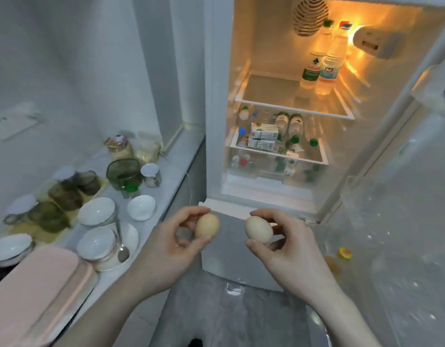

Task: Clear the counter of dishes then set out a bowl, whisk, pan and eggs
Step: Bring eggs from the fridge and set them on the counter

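Note:
I stand in front of an open fridge. My left hand pinches a tan egg between thumb and fingers. My right hand holds a paler egg the same way. Both eggs hang at waist height, just below the fridge's lit compartment. On the counter to my left stand white bowls, one with a spoon in it.
Green glass cups sit on a yellow tray, with a green jug and jars behind. A pink box lies at the counter's near end. The fridge door stands open at right. Bottles and cartons fill the shelves.

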A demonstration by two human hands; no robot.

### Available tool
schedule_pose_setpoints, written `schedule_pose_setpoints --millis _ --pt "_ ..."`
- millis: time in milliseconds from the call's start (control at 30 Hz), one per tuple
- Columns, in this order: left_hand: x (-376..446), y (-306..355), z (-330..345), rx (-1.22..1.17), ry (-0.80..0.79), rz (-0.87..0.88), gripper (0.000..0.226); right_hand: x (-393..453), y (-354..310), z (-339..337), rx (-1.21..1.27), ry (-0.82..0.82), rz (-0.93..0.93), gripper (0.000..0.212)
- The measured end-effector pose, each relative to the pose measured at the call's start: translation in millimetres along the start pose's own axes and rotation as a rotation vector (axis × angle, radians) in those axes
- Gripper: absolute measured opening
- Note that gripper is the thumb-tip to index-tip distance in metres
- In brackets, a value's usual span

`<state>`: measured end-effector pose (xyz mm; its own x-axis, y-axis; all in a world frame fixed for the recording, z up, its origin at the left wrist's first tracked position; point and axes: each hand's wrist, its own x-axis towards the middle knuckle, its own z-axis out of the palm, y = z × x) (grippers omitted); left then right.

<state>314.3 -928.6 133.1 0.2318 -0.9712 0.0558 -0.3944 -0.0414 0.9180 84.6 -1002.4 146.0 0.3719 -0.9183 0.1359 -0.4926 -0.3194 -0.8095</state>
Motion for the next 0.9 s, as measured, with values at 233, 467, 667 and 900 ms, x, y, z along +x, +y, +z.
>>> schedule_pose_setpoints --millis 233,467,667,900 --pt "-106 -16 -2 0.018 0.281 -0.197 0.04 -20 0 40 0.1 -0.289 -0.107 0.036" --pt "-232 -16 -17 0.079 0.543 -0.384 0.037 -66 -33 89 0.135 -0.575 -0.234 0.034" --pt "-342 -7 -39 0.097 0.77 -0.473 0.039 -128 -88 146 0.156 -0.808 -0.386 0.033" --pt "-483 -2 -56 0.07 0.998 -0.596 0.038 -230 -158 211 0.157 -1.032 -0.527 0.038"
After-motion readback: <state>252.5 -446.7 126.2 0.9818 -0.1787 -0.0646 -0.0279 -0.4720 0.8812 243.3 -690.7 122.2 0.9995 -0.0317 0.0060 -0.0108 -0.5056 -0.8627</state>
